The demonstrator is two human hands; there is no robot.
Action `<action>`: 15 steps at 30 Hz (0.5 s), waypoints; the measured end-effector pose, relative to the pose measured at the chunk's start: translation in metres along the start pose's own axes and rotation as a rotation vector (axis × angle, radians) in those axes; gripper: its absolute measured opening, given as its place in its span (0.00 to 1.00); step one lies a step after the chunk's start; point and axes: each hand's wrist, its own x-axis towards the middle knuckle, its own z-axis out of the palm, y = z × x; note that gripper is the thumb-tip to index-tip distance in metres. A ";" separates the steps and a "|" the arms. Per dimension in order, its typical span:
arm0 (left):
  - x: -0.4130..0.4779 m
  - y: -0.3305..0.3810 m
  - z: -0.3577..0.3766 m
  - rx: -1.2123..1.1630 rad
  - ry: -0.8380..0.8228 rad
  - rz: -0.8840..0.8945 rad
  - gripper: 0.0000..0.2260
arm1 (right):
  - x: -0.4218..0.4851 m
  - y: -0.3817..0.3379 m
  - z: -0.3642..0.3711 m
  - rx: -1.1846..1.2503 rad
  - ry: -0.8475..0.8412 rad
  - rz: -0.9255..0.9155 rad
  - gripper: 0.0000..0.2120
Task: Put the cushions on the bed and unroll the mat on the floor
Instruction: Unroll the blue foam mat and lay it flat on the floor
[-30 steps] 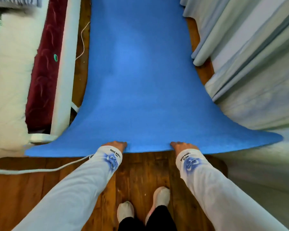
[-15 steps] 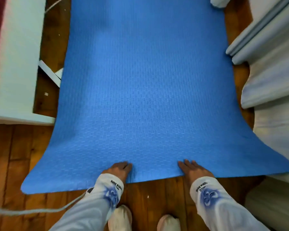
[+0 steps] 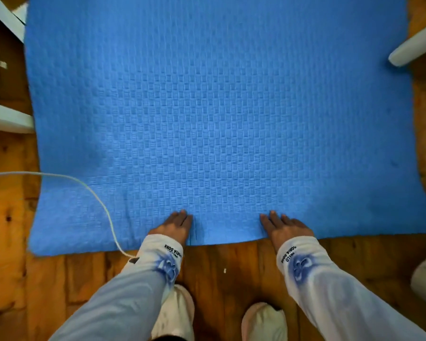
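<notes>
- Here the fingers of the left hand lie flat and close together on the near edge of the blue mat, palm down, grasping nothing.
- The fingers of the right hand are likewise stretched out and slightly spread, pressed flat on the same near edge, with nothing held.
- The two hands are apart from each other, either side of the mat's middle; a small crease runs in the mat just right of the left hand.
- Both wrists come out of pale sleeves: the left sleeve and the right sleeve each carry a blue sprayed motif and small black lettering at the cuff. It appears upside down and looks like "HELLO DORIA DORE", though the letters are too small to be sure.
- The mat, with a woven block texture, lies spread open on the wooden floor, filling most of the view and running off the far edge.
- A thin pale cord comes in from the left, curves over the mat's near left corner and passes behind the left sleeve.
- Two light slippers stand on the floorboards near the mat's edge, between the arms.
- White furniture edges sit at the left of the mat, and a pale fabric fold touches its far right side.
</notes>
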 end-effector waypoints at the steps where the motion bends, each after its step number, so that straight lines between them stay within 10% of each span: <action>1: -0.003 0.000 0.000 0.015 -0.011 0.007 0.25 | -0.002 -0.001 0.000 -0.005 -0.010 0.007 0.25; 15: -0.216 0.013 -0.162 0.019 0.055 -0.089 0.20 | -0.234 0.007 -0.192 0.231 0.158 0.077 0.24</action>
